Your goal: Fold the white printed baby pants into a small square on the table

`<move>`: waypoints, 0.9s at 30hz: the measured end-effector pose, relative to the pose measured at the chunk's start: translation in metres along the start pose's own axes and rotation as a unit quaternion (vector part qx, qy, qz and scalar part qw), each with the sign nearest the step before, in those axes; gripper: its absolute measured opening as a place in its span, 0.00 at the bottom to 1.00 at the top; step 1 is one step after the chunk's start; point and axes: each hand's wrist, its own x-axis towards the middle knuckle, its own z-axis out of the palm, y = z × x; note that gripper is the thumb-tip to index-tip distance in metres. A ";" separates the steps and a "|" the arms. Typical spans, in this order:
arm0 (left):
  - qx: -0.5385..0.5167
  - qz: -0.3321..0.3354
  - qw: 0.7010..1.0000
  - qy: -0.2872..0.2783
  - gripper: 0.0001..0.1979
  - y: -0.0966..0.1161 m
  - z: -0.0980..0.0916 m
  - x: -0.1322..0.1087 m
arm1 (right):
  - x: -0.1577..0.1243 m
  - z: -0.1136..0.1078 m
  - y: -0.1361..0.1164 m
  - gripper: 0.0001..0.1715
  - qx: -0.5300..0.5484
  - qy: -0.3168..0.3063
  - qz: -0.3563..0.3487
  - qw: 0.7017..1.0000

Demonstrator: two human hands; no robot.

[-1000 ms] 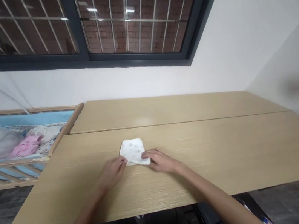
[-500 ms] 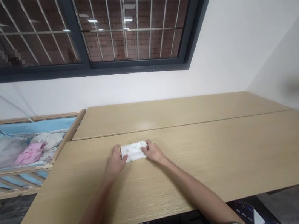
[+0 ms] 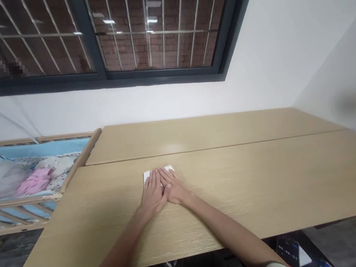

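A small white folded cloth (image 3: 146, 175) lies on the pale wooden table (image 3: 258, 184), mostly covered by both hands. My left hand (image 3: 153, 192) rests flat on its left part, fingers stretched out and pointing away from me. Over the right part lies my right hand (image 3: 173, 186), also flat, its fingers angled inward. The two hands touch each other at the middle of the cloth. Only the cloth's far corners show past the fingers.
At the left stands a wooden crib (image 3: 15, 204) with blue lining, holding a pink cloth (image 3: 35, 181) and pale bedding. A phone (image 3: 288, 251) showing a timer sits below the table's front edge. Behind the table are a white wall and a barred window (image 3: 153, 28).
Both hands have moved from gripping the folded cloth's left and right ends to lying flat on top of it, side by side. The cloth has stayed in about the same place.
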 end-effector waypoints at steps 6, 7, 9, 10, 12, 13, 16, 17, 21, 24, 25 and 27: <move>0.046 -0.010 0.999 -0.004 0.38 -0.029 0.001 -0.016 | -0.011 0.003 0.023 0.37 0.023 0.004 0.024 0.999; 0.052 -0.011 0.999 -0.004 0.37 -0.034 -0.001 -0.019 | -0.014 0.003 0.027 0.37 0.030 0.003 0.033 0.999; 0.059 -0.010 0.998 -0.005 0.37 -0.040 -0.006 -0.022 | -0.020 0.001 0.033 0.39 0.039 -0.001 0.048 0.998; 0.062 -0.008 0.998 -0.004 0.37 -0.041 -0.008 -0.023 | -0.022 0.000 0.034 0.39 0.040 -0.002 0.052 0.998; 0.065 0.000 0.998 -0.001 0.38 -0.039 -0.012 -0.022 | -0.024 -0.004 0.034 0.40 0.036 0.005 0.045 0.998; 0.063 0.011 0.998 -0.001 0.38 -0.037 -0.014 -0.020 | -0.023 -0.007 0.033 0.41 0.032 0.013 0.035 0.999; 0.036 0.045 0.998 -0.021 0.39 -0.031 -0.019 -0.016 | -0.022 -0.014 0.030 0.44 0.028 0.020 -0.003 0.999; 0.025 0.049 0.998 -0.030 0.39 -0.029 -0.020 -0.014 | -0.022 -0.016 0.031 0.44 0.032 0.011 -0.008 0.999; -0.002 0.026 0.998 -0.048 0.38 -0.028 -0.024 -0.002 | -0.020 -0.014 0.039 0.45 0.065 -0.027 0.006 0.997; -0.030 0.001 0.998 -0.054 0.32 -0.031 -0.029 0.013 | -0.012 -0.011 0.047 0.42 0.114 -0.004 0.018 0.993; -0.043 -0.007 0.998 -0.055 0.28 -0.032 -0.033 0.018 | -0.008 -0.011 0.050 0.39 0.136 0.015 0.026 0.990; -0.073 -0.024 0.996 -0.049 0.19 -0.033 -0.044 0.025 | 0.002 -0.014 0.052 0.32 0.170 0.053 0.044 0.983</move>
